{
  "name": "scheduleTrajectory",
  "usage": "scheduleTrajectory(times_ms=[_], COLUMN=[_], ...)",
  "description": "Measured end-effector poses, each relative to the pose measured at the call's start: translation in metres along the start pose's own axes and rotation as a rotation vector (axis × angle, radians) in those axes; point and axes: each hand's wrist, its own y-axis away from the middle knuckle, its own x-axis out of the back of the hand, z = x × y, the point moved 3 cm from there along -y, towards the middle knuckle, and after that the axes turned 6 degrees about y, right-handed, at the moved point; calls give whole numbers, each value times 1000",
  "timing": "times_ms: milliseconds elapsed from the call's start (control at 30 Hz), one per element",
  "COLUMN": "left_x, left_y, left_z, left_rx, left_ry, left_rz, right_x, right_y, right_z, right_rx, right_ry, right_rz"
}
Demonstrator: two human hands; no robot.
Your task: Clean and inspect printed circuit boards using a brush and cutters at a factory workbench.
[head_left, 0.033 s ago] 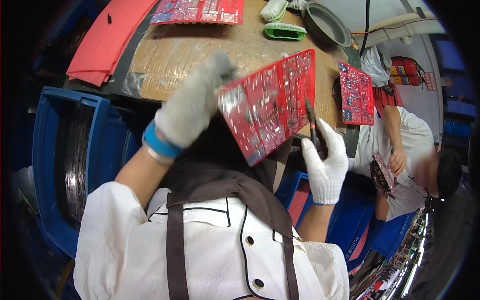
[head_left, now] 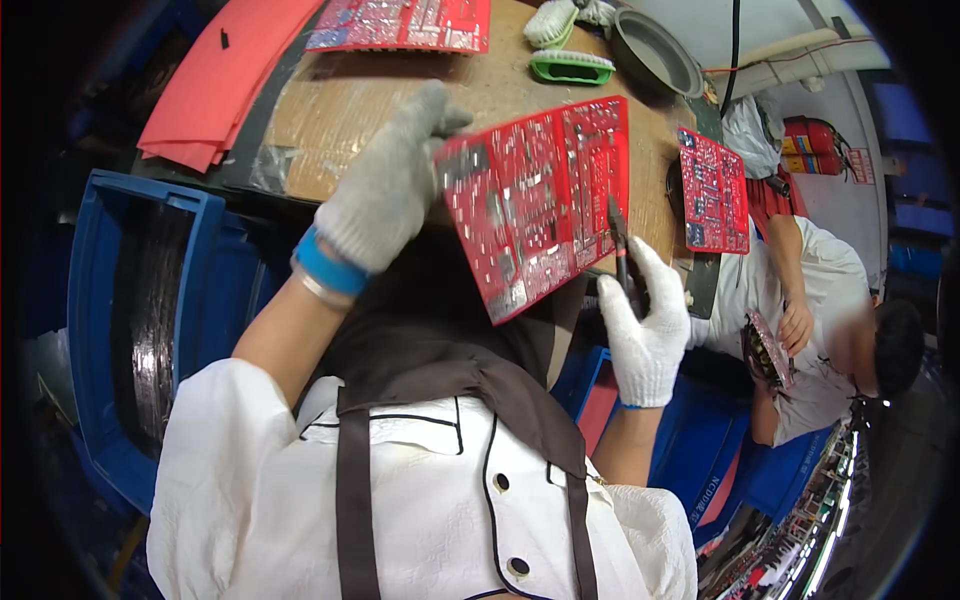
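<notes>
Currently holding a red circuit board [head_left: 535,205], tilted above the near edge of the table [head_left: 325,125], by its left side in the partly curled left hand [head_left: 383,185], and pliers [head_left: 621,258] at its right edge in the loosely curled right hand [head_left: 648,335].

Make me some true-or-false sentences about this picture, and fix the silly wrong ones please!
1. The left hand is gloved. True.
2. The right hand is bare. False: it is gloved too.
3. The right hand holds pliers. True.
4. The circuit board between the hands is green. False: it is red.
5. A green-and-white brush lies on the table. True.
6. The fire extinguishers are blue. False: they are red.
</notes>
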Motion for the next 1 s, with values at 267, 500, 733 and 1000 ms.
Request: scheduleTrajectory(times_ms=[267, 500, 733, 1000], left_x=[50, 29, 28, 24], left_y=[-41, -20, -8, -8], left_z=[-16, -9, -4, -5], left_rx=[-232, -403, -508, -489], left_ry=[-591, -488, -544, -539], left_rz=[204, 209, 227, 246], right_x=[-45, -55, -63, -47], right_y=[21, 23, 25, 21], right_z=[9, 8, 20, -10], right_rx=[217, 259, 291, 397], right_ry=[83, 190, 137, 196], right_rz=[-81, -37, -11, -57])
